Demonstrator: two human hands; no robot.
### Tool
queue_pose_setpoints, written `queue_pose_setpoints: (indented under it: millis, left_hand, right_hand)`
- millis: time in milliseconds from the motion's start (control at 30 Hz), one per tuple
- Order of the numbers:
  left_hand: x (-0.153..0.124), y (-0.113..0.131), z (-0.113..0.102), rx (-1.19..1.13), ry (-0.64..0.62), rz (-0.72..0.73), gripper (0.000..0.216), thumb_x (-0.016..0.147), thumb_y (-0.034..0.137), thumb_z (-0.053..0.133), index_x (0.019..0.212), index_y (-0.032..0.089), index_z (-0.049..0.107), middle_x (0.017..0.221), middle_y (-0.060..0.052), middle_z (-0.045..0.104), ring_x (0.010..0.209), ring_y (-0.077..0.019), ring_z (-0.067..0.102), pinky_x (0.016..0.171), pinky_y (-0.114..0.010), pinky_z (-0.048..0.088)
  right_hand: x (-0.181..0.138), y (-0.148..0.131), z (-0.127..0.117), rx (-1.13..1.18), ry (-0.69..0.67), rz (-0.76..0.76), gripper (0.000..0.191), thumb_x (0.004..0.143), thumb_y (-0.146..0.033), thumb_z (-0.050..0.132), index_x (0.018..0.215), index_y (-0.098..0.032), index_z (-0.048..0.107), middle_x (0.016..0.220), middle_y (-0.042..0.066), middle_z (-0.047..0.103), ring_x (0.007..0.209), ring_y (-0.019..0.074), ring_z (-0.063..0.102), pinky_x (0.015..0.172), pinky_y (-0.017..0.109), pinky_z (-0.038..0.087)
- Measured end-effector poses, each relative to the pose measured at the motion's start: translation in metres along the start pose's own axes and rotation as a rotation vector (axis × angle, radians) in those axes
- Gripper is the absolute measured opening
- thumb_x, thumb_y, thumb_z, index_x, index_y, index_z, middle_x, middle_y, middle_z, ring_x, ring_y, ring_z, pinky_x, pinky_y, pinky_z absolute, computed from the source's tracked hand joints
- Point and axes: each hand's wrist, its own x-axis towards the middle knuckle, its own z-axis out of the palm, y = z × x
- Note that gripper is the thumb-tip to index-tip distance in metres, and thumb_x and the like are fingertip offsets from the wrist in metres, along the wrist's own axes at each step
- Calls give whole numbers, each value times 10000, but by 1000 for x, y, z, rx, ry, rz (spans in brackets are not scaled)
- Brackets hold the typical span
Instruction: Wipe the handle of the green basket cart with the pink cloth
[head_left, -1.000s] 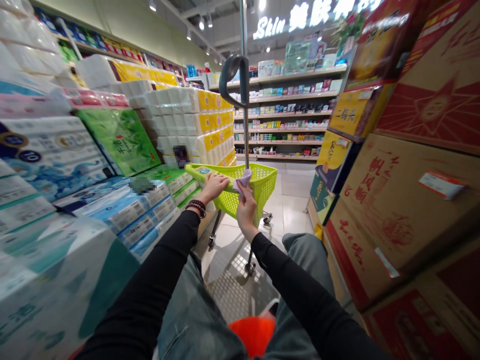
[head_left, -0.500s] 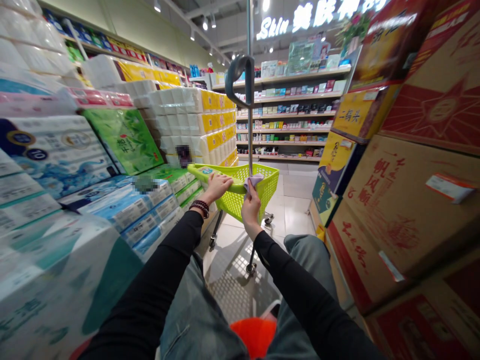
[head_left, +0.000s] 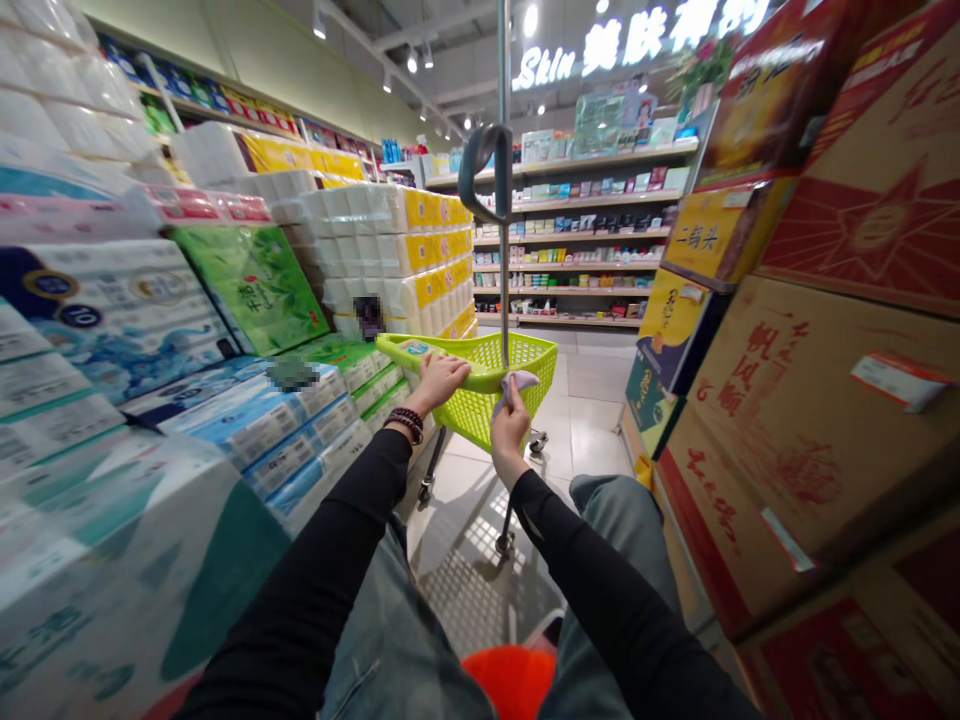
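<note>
A yellow-green plastic shopping cart (head_left: 541,372) with a lattice basket stands in front of my knees. My left hand (head_left: 442,382), with dark beads at its wrist, is closed over the thick front rim of the basket. In my right hand (head_left: 511,428) a small lilac cloth (head_left: 522,384) is pinched between thumb and fingers, against the rim's right part. One corner of the cloth sticks out to the right. A metal pole (head_left: 504,290) with a grey loop handle (head_left: 466,178) rises by the cart; where its foot ends is hidden.
Packs of tissue (head_left: 255,285) and toilet rolls (head_left: 360,215) are stacked close on the left. Cardboard cartons (head_left: 795,390) form a wall at the right. Shelves of small goods (head_left: 570,222) stand at the back. Something orange-red (head_left: 510,680) lies between my legs.
My right hand has shifted slightly right along the rim, and the cloth's loose corner now points right. My left hand keeps its place on the rim. The view has tilted a little.
</note>
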Motion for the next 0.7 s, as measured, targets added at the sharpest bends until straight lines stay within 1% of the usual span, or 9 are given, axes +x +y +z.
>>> queue_pose_setpoints:
  millis: [133, 267, 333, 400, 467, 533, 600, 633, 700]
  left_hand:
    - [-1, -1, 0, 3, 7, 11, 404, 1015, 318, 407, 870, 272, 782, 1063, -4, 786, 1113, -234, 615, 1151, -501, 234]
    - [-2, -4, -1, 5, 7, 17, 398, 1006, 328, 415, 831, 266, 767, 1027, -10, 780, 1098, -237, 610, 1152, -496, 245]
    - [-3, -4, -2, -2, 8, 19, 385, 1005, 332, 426, 826, 269, 761, 1029, -4, 781, 1097, -235, 604, 1162, -492, 243]
    - [-3, -4, -4, -9, -4, 16, 377, 1005, 332, 431, 838, 273, 764, 1054, -1, 782, 1116, -239, 602, 1176, -496, 232]
    - [-4, -2, -6, -10, -21, 7, 381, 1007, 326, 426, 863, 275, 775, 1074, -5, 779, 1130, -246, 605, 1188, -508, 217]
    - [-5, -1, -8, -7, -30, 1, 389, 1009, 318, 419, 883, 276, 785, 1075, -12, 777, 1123, -251, 610, 1196, -521, 205]
    - [-6, 1, -8, -10, -35, 14, 397, 1016, 315, 411, 892, 275, 786, 1073, -15, 778, 1114, -249, 613, 1198, -528, 205]
    - [-6, 1, -8, -14, -36, 19, 400, 1020, 315, 408, 895, 275, 786, 1078, -17, 779, 1115, -248, 613, 1196, -530, 208]
    - [-6, 1, -6, -23, -34, 23, 402, 1026, 312, 407, 900, 276, 787, 1088, -19, 781, 1122, -247, 614, 1191, -529, 214]
  right_hand:
    - [-14, -15, -4, -41, -57, -111, 593, 912, -164, 435, 1457, -134, 665, 1481, 130, 657, 1383, 240, 604, 1205, 401, 422]
    - [-32, -29, -10, -76, -197, -289, 556, 971, -190, 420, 1470, -212, 664, 1531, 81, 623, 1456, 227, 539, 1227, 390, 393]
    - [-36, -32, -11, -89, -243, -346, 542, 982, -197, 423, 1460, -244, 674, 1546, 57, 612, 1483, 220, 508, 1245, 392, 368]
    - [-35, -26, -13, -96, -242, -345, 528, 983, -216, 435, 1447, -237, 685, 1545, 60, 612, 1497, 219, 489, 1255, 392, 348]
    - [-29, -11, -17, -91, -188, -255, 528, 972, -233, 443, 1439, -200, 688, 1528, 86, 626, 1465, 222, 523, 1239, 386, 364]
    - [-20, 11, -25, -102, -99, -60, 534, 938, -228, 457, 1407, -156, 704, 1456, 121, 679, 1354, 230, 616, 1186, 378, 422]
    - [-9, 32, -33, -135, 0, 173, 502, 896, -228, 498, 1317, -128, 753, 1306, 138, 760, 1210, 238, 691, 1103, 362, 486]
    - [-3, 41, -37, -151, 38, 263, 473, 882, -241, 522, 1261, -119, 777, 1223, 139, 788, 1151, 243, 711, 1058, 352, 511]
    - [7, 52, -40, -166, 81, 362, 432, 871, -287, 554, 1178, -111, 802, 1108, 134, 811, 1074, 254, 729, 984, 343, 546]
